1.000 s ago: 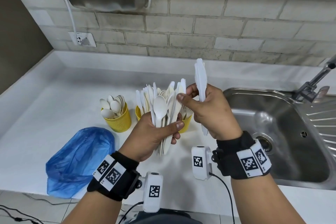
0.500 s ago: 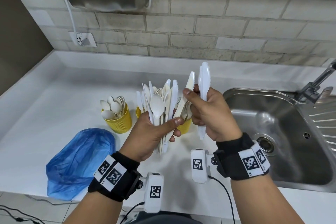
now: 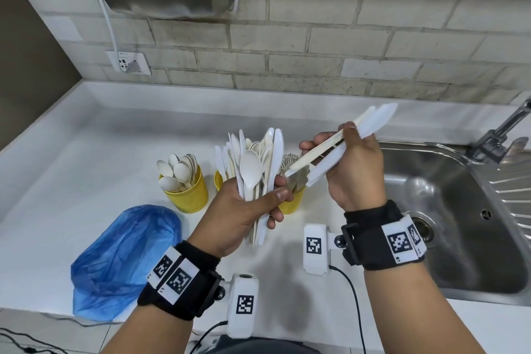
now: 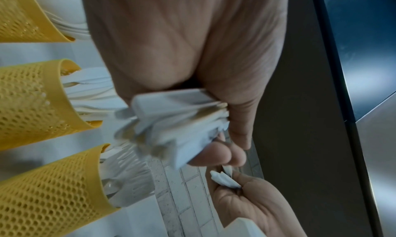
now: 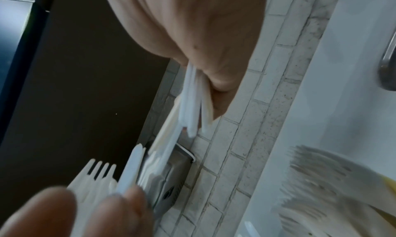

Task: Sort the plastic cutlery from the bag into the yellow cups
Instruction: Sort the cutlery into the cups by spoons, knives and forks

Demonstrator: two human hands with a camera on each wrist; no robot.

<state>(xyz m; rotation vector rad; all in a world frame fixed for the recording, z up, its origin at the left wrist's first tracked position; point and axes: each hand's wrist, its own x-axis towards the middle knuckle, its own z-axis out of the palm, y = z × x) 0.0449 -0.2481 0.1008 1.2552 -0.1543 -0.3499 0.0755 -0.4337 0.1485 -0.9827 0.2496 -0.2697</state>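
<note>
While the left grip [image 3: 253, 204] clasps an upright cutlery bunch [image 3: 255, 161] above the cups [image 3: 189, 195], the right grip [image 3: 353, 169] pinches tilted knives [image 3: 344, 141] just beside it.

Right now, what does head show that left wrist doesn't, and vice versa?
Head only: blue bag, sink, the spoon cup, and the right hand's grip on a few knives.
Left wrist only: three yellow cups side by side, including the knife cup and the fork cup, plus the handle ends of the bundle.
Both: left hand gripping the mixed bundle.
</note>
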